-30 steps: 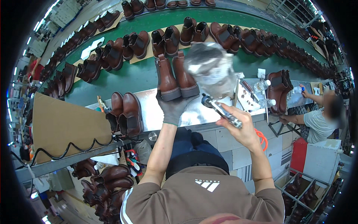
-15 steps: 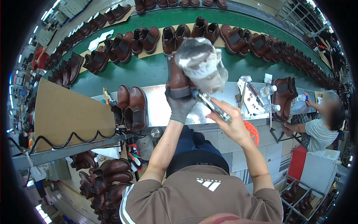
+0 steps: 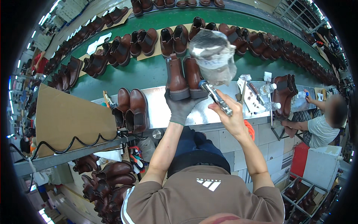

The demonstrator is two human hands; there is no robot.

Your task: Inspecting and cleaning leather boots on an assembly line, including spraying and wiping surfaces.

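My left hand point(image 3: 181, 109), in a grey glove, holds a pair of brown ankle boots at their heels above the metal worktop. The left boot point(image 3: 176, 76) and the right boot point(image 3: 193, 76) stand side by side, toes hidden from me. In my bare right hand point(image 3: 232, 116) is a metal spray gun point(image 3: 220, 101), with a blue part at its near end. Beyond it is a cup wrapped in cloudy plastic point(image 3: 212, 56), above and right of the boots; its join with the gun is hidden. The cup covers part of the right boot's side.
A finished-looking boot pair point(image 3: 128, 110) stands at left on the metal worktop point(image 3: 158, 114), beside a cardboard sheet point(image 3: 71, 119). Clear bottles point(image 3: 267, 89) and a stained cloth point(image 3: 254, 100) lie right. Boot rows line the green conveyor point(image 3: 149, 65). A seated person point(image 3: 322, 123) works at far right.
My right hand has shifted the spray gun and its wrapped cup to the right, slightly away from me. More of the right boot now shows. My left hand has stayed nearly in place.
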